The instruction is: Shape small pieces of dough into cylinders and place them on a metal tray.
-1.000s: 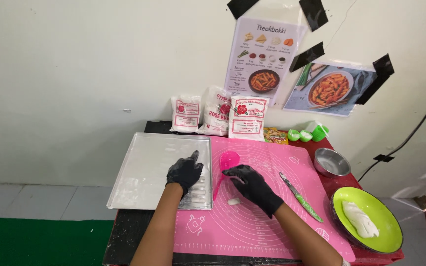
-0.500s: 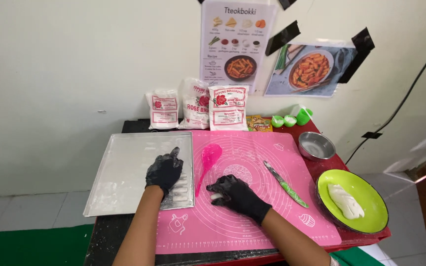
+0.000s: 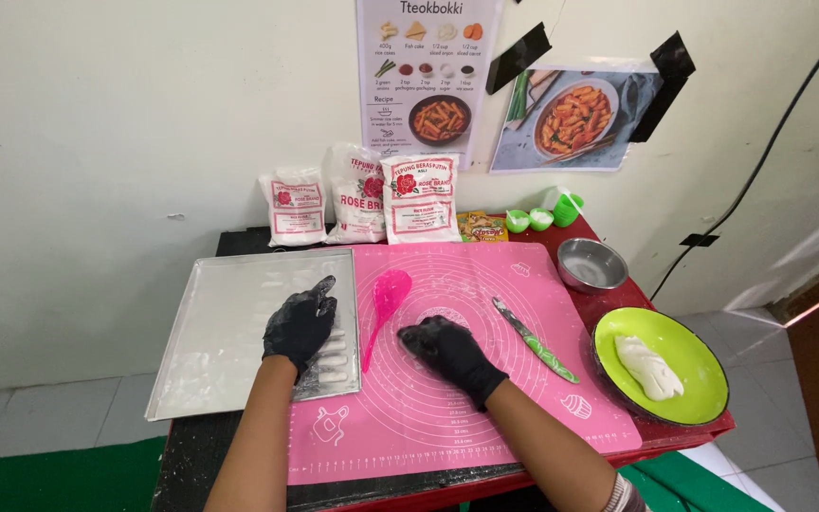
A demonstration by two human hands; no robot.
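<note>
Landmark: the pink silicone mat (image 3: pixel 485 398) on the tabletop (image 3: pixel 201 455); every place below is given from it.
Left hand (image 3: pixel 300 325): black-gloved, fingers spread flat, gripping nothing, resting on the short white dough sticks (image 3: pixel 332 353) at the near right corner of the metal tray (image 3: pixel 210 332), which lies just off the mat's left edge.
Right hand (image 3: pixel 447 349): black-gloved, palm down near the mat's middle, fingers curled; whether a dough piece lies beneath it cannot be told.
Pink scoop (image 3: pixel 386 301): on the mat, between the two hands.
Green-handled knife (image 3: pixel 535 339): on the mat, right of the right hand.
Remaining dough (image 3: pixel 648 366): a white lump on the green plate (image 3: pixel 703 379), off the mat's right edge.
Doing it well: likely light, even palm pressure, and sticks kept apart from one another on the tray.
</note>
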